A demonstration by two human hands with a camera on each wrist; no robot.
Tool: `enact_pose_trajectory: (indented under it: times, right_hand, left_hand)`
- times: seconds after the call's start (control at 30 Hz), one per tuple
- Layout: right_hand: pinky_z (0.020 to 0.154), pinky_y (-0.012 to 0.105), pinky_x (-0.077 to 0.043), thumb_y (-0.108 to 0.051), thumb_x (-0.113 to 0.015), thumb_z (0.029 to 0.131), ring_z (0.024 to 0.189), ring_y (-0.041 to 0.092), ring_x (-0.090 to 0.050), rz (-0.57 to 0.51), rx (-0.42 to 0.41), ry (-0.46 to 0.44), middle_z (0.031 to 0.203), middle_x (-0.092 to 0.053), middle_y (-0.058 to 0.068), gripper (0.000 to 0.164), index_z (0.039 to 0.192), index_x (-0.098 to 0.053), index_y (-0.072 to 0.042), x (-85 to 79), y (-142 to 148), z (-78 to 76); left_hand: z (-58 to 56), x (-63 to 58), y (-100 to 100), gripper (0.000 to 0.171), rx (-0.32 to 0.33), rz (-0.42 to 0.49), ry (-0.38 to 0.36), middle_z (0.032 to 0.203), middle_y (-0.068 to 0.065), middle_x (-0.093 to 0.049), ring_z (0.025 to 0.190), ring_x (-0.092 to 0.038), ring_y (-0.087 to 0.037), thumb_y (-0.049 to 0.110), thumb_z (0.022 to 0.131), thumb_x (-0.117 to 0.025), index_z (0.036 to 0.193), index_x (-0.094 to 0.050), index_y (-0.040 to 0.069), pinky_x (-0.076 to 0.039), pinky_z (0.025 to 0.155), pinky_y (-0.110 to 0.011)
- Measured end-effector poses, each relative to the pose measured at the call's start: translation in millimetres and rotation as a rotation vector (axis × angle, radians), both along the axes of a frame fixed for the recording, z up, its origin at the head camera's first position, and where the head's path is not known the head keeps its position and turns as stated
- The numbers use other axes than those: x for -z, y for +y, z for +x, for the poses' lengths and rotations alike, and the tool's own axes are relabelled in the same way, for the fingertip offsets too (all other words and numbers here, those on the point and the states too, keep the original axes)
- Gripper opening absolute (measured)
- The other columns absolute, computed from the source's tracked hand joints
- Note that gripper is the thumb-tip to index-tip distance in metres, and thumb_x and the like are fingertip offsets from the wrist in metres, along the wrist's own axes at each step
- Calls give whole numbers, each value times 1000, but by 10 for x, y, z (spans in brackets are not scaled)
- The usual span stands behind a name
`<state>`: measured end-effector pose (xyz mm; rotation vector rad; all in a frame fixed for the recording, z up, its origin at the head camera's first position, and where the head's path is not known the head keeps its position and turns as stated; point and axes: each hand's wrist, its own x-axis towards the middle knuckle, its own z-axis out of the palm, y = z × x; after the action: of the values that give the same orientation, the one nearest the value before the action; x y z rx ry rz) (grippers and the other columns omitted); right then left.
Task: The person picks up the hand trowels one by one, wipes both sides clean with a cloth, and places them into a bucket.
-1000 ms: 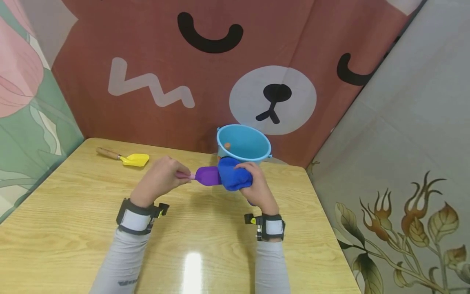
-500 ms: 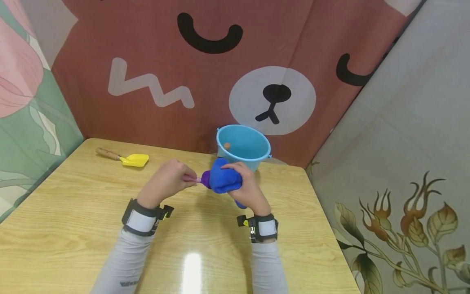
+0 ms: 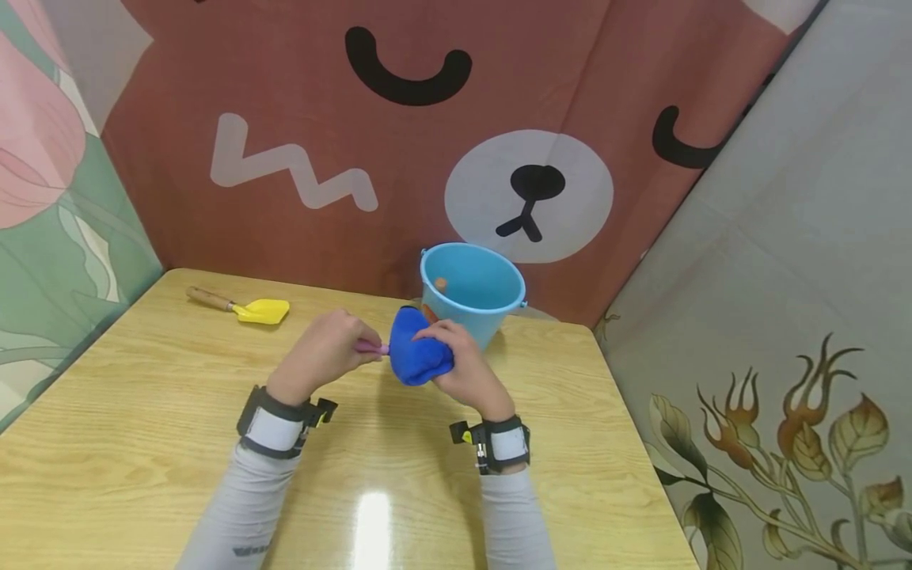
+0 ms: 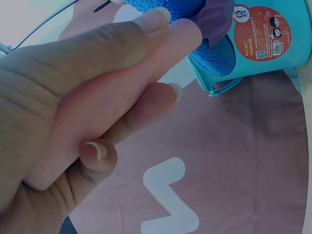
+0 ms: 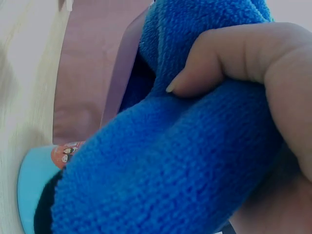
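Between the thumb and fingers of my left hand [image 3: 321, 356] is the pink handle [image 4: 97, 109] of a toy shovel. The shovel's purple blade [image 4: 215, 22] shows partly in the left wrist view; in the head view a blue cloth [image 3: 416, 348] hides it. My right hand [image 3: 466, 370] grips this fluffy cloth, folded around the blade, with the thumb pressing into it. In the right wrist view, a strip of the purple blade's edge [image 5: 124, 63] shows beside the cloth. Both hands are above the table, in front of a light blue bucket [image 3: 477, 318].
The bucket stands at the back of the wooden table [image 3: 178, 412], with a small brown rounded end [image 3: 441, 284] showing inside. A yellow shovel [image 3: 264, 310] with a wooden handle lies at the back left. A curtain with a bear's face [image 3: 399, 214] hangs behind the table.
The right hand has moved left with the cloth, along the shovel toward its handle, covering the purple blade in the head view. The left hand has shifted slightly right.
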<state>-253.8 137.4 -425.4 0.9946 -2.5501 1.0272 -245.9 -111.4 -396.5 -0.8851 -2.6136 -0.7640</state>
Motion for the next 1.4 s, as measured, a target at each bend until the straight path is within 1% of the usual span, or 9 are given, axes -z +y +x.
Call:
enact_pose_trajectory:
  times: [0.23,0.37,0.5,0.6,0.83,0.93,1.13,1.33,1.4]
  right_hand:
    - [103,52,-49,14,-76,74,119,32,-55,21,4,13,123,-63,9,50,115,-70,-13,4,0,9]
    - [103,52,-49,19,-72,73,118,32,-54,38,17,10,123,-63,9,53,114,-70,-13,13,8,10]
    - [103,53,-48,21,-71,72,119,33,-53,55,27,4,124,-62,10,55,114,-70,-13,16,25,12]
    - [103,54,-48,21,-71,72,120,34,-52,64,35,-6,126,-62,10,56,115,-70,-14,13,43,10]
    - [106,55,-48,21,-71,75,124,33,-50,63,73,-64,128,-60,9,56,118,-70,-16,17,116,3]
    - [107,54,-47,22,-70,74,123,34,-51,55,77,-49,125,-61,9,56,116,-70,-15,26,156,-9]
    - [106,54,-47,19,-74,74,122,34,-53,47,84,-28,123,-61,11,54,116,-70,-14,32,237,-23]
    - [106,54,-46,17,-78,72,119,33,-55,40,80,5,120,-63,11,53,114,-71,-13,43,302,-52]
    - [106,53,-47,18,-78,71,119,34,-56,42,78,11,119,-64,11,53,114,-71,-13,44,325,-58]
  left_hand:
    - [11,-14,5,13,5,7,10,81,-2,-78,74,-75,-18,14,78,-89,87,-83,8,-61,66,-34]
    - [11,-8,-2,13,10,5,21,80,-2,-78,73,-75,-18,13,77,-90,87,-83,8,-61,66,-33]
    - [3,6,-17,14,13,1,31,81,-3,-78,74,-75,-19,13,76,-90,88,-83,8,-61,66,-33]
    - [3,7,-27,15,11,6,34,81,-3,-78,74,-75,-19,13,76,-90,88,-83,8,-61,67,-33]
    - [2,-1,-45,14,-2,8,35,81,-3,-78,74,-74,-19,14,76,-91,87,-83,9,-61,67,-34]
    - [-2,2,-54,14,0,6,46,81,-3,-78,74,-75,-19,14,76,-91,86,-83,9,-61,66,-33]
    - [-10,7,-70,15,17,22,75,80,-2,-78,72,-74,-17,13,75,-91,87,-83,9,-61,65,-32]
    - [-25,28,-90,16,25,38,76,81,-3,-78,75,-76,-18,11,74,-91,87,-83,7,-62,67,-33]
    - [-27,33,-98,16,23,39,73,81,-3,-78,75,-76,-18,11,74,-92,87,-82,8,-62,67,-33]
